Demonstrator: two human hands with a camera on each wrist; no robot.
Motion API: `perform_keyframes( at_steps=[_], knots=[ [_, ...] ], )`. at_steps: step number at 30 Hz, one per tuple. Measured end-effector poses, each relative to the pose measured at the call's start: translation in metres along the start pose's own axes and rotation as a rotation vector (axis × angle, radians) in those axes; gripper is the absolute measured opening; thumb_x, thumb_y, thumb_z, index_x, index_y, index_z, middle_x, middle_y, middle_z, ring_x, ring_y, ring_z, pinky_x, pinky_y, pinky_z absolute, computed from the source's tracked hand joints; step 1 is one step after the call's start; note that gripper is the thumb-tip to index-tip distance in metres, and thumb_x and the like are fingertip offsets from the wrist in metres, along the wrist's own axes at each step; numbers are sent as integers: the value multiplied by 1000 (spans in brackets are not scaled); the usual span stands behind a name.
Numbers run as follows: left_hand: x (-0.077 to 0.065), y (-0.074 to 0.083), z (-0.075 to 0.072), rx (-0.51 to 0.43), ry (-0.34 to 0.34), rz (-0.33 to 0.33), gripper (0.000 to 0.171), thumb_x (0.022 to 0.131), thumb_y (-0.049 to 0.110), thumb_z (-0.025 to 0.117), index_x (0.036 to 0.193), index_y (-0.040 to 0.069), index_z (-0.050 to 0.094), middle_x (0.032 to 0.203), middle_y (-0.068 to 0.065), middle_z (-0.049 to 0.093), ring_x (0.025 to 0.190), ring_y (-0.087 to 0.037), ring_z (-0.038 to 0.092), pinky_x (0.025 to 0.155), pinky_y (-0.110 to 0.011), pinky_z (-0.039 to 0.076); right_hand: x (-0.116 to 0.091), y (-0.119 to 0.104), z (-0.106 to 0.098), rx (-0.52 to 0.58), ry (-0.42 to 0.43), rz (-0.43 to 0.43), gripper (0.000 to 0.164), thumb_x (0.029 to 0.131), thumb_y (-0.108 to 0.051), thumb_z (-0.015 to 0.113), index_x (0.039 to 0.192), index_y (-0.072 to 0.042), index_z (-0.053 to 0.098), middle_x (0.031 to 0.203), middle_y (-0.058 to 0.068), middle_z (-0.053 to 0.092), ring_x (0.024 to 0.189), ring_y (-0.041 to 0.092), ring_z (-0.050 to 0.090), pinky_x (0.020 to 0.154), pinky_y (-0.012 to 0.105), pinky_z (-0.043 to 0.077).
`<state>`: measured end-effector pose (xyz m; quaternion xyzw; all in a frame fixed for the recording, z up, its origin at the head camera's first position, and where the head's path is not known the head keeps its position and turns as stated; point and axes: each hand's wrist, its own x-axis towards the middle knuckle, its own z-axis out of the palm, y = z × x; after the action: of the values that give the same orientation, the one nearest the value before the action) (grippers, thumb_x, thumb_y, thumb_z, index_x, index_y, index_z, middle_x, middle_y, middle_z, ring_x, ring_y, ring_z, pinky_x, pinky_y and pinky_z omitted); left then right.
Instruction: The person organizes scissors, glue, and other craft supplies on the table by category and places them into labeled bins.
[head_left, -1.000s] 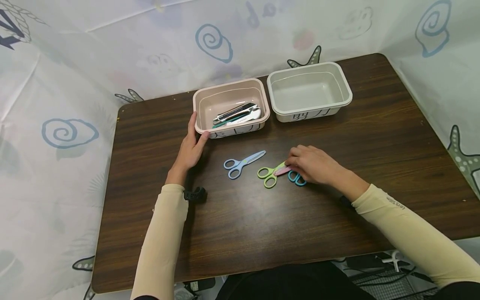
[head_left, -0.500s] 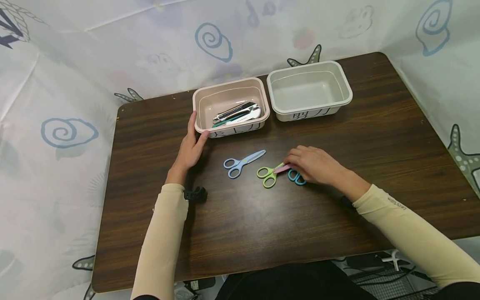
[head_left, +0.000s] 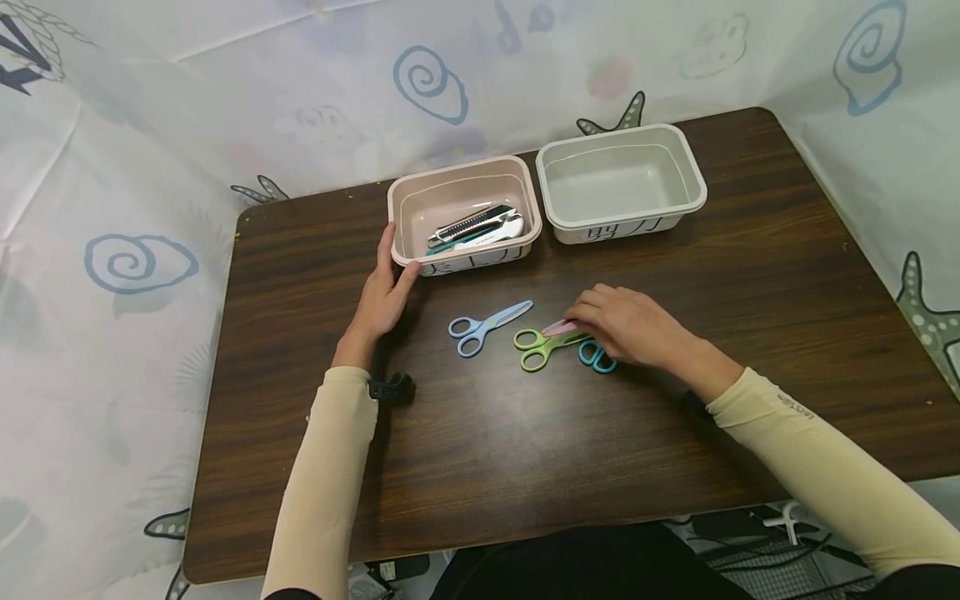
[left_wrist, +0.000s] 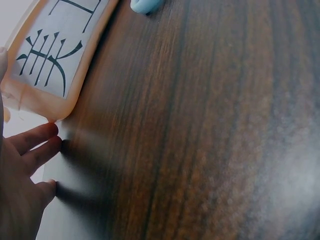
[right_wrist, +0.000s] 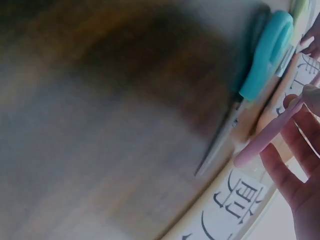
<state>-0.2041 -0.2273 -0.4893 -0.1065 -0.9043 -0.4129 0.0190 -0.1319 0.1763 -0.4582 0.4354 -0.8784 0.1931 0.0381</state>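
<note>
My left hand rests at the near left corner of the pinkish plastic bin, thumb on its front and fingers straight along its side. Utility knives lie inside. With thumb and fingers, my right hand pinches the pink scissors; their other end is hidden by the hand in the head view. The pink piece is tilted in the right wrist view. Under and beside that hand are the green scissors and teal scissors, their blades partly covered.
Light blue scissors lie in front of the pinkish bin. A grey-white bin stands to its right at the back, with a label on its front. The brown table ends at a patterned cloth wall.
The right hand has shifted slightly left and up with the pink scissors. The green scissors have turned, their blades now pointing more to the right. The left hand has stayed in place.
</note>
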Motion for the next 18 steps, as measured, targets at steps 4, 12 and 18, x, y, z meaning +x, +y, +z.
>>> perform_keyframes(
  at_steps=[4,12,18],
  knots=[
    [0,1,0,2,3,-5,73,100,51,48,157,40,4,159,-4,26,139,-29,35,110,-55,27,4,4,-6,-10,24,3,22,92,-9,68,114,-9,69,101,1,64,92,19,56,77,36,49],
    [0,2,0,10,1,-11,73,100,52,48,157,41,3,159,-5,26,139,-29,35,110,-54,27,11,17,-22,-52,105,20,23,91,-7,68,114,-8,69,104,4,65,94,23,57,75,40,48],
    [1,2,1,6,8,-3,74,100,51,49,158,37,5,159,-5,26,139,-29,36,110,-54,27,18,33,-32,-125,209,70,25,92,-5,64,117,-5,66,107,9,64,94,30,57,78,46,46]
  ],
)
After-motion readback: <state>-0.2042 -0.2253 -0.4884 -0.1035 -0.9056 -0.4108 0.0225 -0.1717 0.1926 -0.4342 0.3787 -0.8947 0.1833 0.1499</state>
